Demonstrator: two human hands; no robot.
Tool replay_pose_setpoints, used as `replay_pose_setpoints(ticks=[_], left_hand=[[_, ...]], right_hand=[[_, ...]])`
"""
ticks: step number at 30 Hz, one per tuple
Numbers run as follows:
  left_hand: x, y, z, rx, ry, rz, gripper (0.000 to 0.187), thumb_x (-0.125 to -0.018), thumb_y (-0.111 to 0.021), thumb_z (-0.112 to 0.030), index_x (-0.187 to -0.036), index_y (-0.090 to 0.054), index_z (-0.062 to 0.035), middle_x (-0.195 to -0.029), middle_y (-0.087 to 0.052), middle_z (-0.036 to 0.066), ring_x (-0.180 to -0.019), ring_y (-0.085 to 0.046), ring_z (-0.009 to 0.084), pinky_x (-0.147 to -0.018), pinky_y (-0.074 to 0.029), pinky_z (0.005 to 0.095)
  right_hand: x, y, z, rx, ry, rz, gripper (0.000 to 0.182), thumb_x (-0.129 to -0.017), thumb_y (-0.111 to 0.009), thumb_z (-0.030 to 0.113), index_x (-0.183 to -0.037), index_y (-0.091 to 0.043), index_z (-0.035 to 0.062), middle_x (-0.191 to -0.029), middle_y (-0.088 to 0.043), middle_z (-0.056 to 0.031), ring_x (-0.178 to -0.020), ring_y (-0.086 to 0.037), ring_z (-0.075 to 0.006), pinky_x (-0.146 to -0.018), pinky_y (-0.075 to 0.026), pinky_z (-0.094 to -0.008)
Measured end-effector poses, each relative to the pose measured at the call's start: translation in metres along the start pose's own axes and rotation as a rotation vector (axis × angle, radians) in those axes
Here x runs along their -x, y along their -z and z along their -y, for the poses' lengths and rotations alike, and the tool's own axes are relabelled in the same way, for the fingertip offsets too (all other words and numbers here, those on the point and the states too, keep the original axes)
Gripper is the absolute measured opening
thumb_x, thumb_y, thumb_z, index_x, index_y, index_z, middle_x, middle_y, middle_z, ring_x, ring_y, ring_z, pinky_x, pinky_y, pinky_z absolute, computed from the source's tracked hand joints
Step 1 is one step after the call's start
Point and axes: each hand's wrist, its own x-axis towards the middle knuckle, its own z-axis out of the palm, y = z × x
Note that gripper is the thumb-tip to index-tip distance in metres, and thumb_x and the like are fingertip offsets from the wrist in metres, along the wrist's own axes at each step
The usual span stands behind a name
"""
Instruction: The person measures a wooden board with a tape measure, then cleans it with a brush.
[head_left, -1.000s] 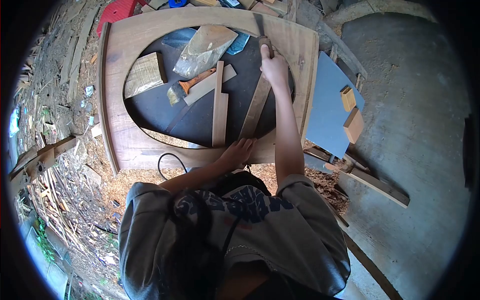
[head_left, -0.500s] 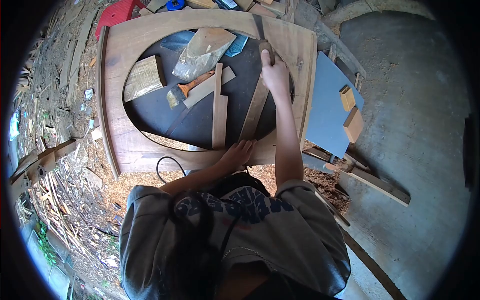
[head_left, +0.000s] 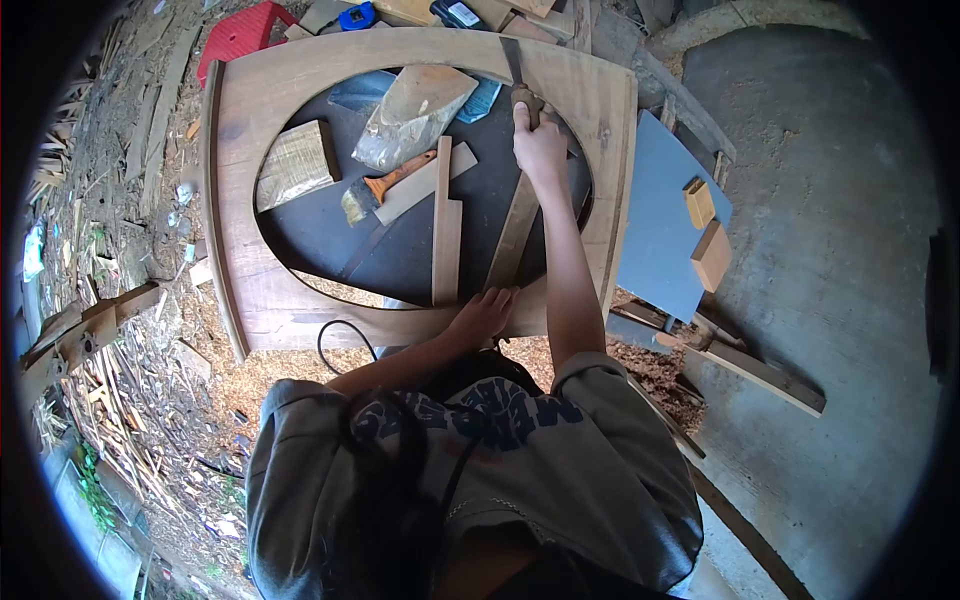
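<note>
Brown wood shows above my right hand point(head_left: 541, 152), which is wrapped around the handle of a tool point(head_left: 521, 92); my fist hides the handle's lower part. Its blade point(head_left: 512, 60) lies over the far right of the frame point(head_left: 236, 200), though whether the edge touches I cannot tell. My left hand point(head_left: 483, 313) rests on the near rim, fingers bent toward the oval hole; whether they grip the edge or merely lie there, I cannot tell. Through the hole I see a dark board point(head_left: 400, 255) bearing a block point(head_left: 298, 165), a brush point(head_left: 380, 186), and a cloudy bag point(head_left: 415, 120) whose contents I can't make out. A notched strip point(head_left: 446, 245) partly covers a thin slat point(head_left: 412, 195), and another strip point(head_left: 512, 235) runs up behind my right wrist, partly hidden. Beyond the frame, a red stool point(head_left: 240, 38) is half covered, and a device point(head_left: 457, 13) at the view's upper edge is too small to read. Near my left forearm loops a cable point(head_left: 321, 345), its ends lost to sight.
</note>
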Motion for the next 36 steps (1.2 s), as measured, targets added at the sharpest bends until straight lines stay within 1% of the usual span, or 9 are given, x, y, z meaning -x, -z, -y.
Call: replay_pose_setpoints(ticks=[6,11,21,26,28,30,32,34,36], left_hand=[[0.0,-0.009,0.002,-0.087,-0.024,-0.124,0.058,-0.071,-0.055,-0.02,-0.121,-0.044,0.0066,-0.098,-0.046,0.007,-0.088,-0.047,0.0169,-0.065,-0.046,0.0243],[-0.002,-0.006,0.004,-0.096,-0.039,-0.189,0.05,-0.074,-0.05,-0.017,-0.119,-0.048,0.004,-0.089,-0.045,0.005,-0.082,-0.047,0.0145,-0.06,-0.046,0.0229],[-0.004,-0.006,0.002,-0.071,-0.023,-0.113,0.053,-0.074,-0.05,-0.016,-0.122,-0.044,0.0051,-0.096,-0.046,0.007,-0.087,-0.048,0.0168,-0.065,-0.047,0.0236],[-0.008,0.018,0.007,0.121,-0.01,-0.011,0.054,-0.075,-0.057,-0.016,-0.122,-0.043,0.0053,-0.1,-0.047,0.012,-0.093,-0.049,0.0248,-0.071,-0.047,0.0329],[-0.019,0.051,0.015,0.218,0.034,-0.1,0.052,-0.075,-0.057,-0.014,-0.122,-0.044,0.0028,-0.101,-0.047,0.014,-0.093,-0.049,0.0275,-0.073,-0.047,0.0351],[-0.038,0.079,0.036,0.309,0.124,-0.22,0.049,-0.074,-0.057,-0.007,-0.121,-0.044,-0.002,-0.103,-0.046,0.016,-0.093,-0.049,0.0314,-0.074,-0.046,0.0381],[-0.065,0.112,0.062,0.288,0.203,-0.364,0.047,-0.073,-0.055,-0.001,-0.119,-0.044,-0.0046,-0.102,-0.046,0.017,-0.093,-0.05,0.0327,-0.075,-0.046,0.0397],[-0.095,0.142,0.087,0.154,0.275,-0.479,0.048,-0.071,-0.054,0.004,-0.116,-0.044,-0.0044,-0.102,-0.046,0.016,-0.094,-0.05,0.0328,-0.077,-0.045,0.0407],[-0.122,0.167,0.109,0.057,0.202,-0.58,0.05,-0.068,-0.058,0.002,-0.116,-0.044,-0.0059,-0.109,-0.046,0.014,-0.1,-0.049,0.0315,-0.085,-0.043,0.0391]], right_hand=[[-0.052,-0.014,-0.01,-0.091,-0.025,-0.122,0.056,-0.087,-0.039,0.045,-0.097,-0.057,-0.0066,-0.098,-0.057,-0.0311,-0.098,-0.054,-0.0419,-0.089,-0.041,-0.0441],[-0.013,0.033,0.007,-0.064,0.003,-0.022,0.055,-0.086,-0.041,0.045,-0.099,-0.059,-0.0059,-0.094,-0.057,-0.0322,-0.098,-0.054,-0.0413,-0.088,-0.041,-0.0434],[-0.004,-0.003,-0.012,-0.046,0.022,0.0,0.057,-0.087,-0.037,0.046,-0.102,-0.056,-0.0047,-0.097,-0.057,-0.0301,-0.097,-0.054,-0.0428,-0.089,-0.04,-0.0447],[0.035,0.01,-0.045,-0.094,-0.01,0.04,0.056,-0.086,-0.04,0.048,-0.099,-0.057,-0.0033,-0.094,-0.059,-0.0276,-0.096,-0.054,-0.0422,-0.086,-0.042,-0.0447],[0.04,0.009,-0.05,-0.098,-0.038,0.069,0.056,-0.086,-0.04,0.049,-0.097,-0.058,-0.0032,-0.093,-0.059,-0.027,-0.095,-0.054,-0.0423,-0.084,-0.043,-0.0447],[0.019,-0.008,-0.063,-0.089,0.148,-0.051,0.052,-0.085,-0.047,0.05,-0.081,-0.058,-0.001,-0.054,-0.057,-0.0115,-0.044,-0.057,-0.0201,-0.042,-0.044,-0.0313],[0.0,-0.013,-0.046,-0.124,0.208,-0.085,0.052,-0.085,-0.046,0.049,-0.079,-0.058,-0.0013,-0.053,-0.057,-0.0115,-0.045,-0.058,-0.0207,-0.044,-0.045,-0.0321],[-0.007,0.0,-0.015,-0.046,0.071,0.059,0.058,-0.086,-0.037,0.049,-0.093,-0.059,-0.0045,-0.094,-0.057,-0.0312,-0.096,-0.055,-0.0416,-0.086,-0.042,-0.0458],[-0.005,0.007,-0.007,-0.013,0.109,-0.017,0.058,-0.087,-0.035,0.048,-0.088,-0.059,-0.0043,-0.082,-0.061,-0.0275,-0.082,-0.061,-0.0374,-0.076,-0.046,-0.0434]])
